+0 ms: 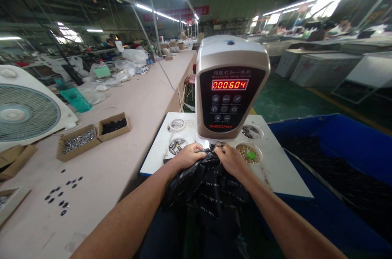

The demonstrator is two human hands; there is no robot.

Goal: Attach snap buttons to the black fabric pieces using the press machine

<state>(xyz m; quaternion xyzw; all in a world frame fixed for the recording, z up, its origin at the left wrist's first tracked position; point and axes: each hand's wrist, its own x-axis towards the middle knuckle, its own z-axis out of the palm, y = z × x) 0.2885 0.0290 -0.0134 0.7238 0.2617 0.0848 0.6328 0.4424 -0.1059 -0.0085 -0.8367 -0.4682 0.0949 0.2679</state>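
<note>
A black printed fabric piece (208,187) with white lettering hangs from both hands over my lap. My left hand (190,155) pinches its upper edge on the left, just below the head of the button machine (229,87). On the right, my right hand (229,158) grips the same edge close to the machine's working point. The hands are a short gap apart, and the fabric bunches between them. The machine's red display reads 000604. Its white work plate (284,173) extends to both sides. My fingers partly hide the spot where fabric and machine meet.
Brass-coloured parts with a green cap fill a round cup (248,153) right of my hand; metal pieces lie in another cup (177,146) at left. A box of metal fasteners (79,141), loose black discs (63,204) and a fan (27,108) occupy the left table. A blue bin (343,140) stands right.
</note>
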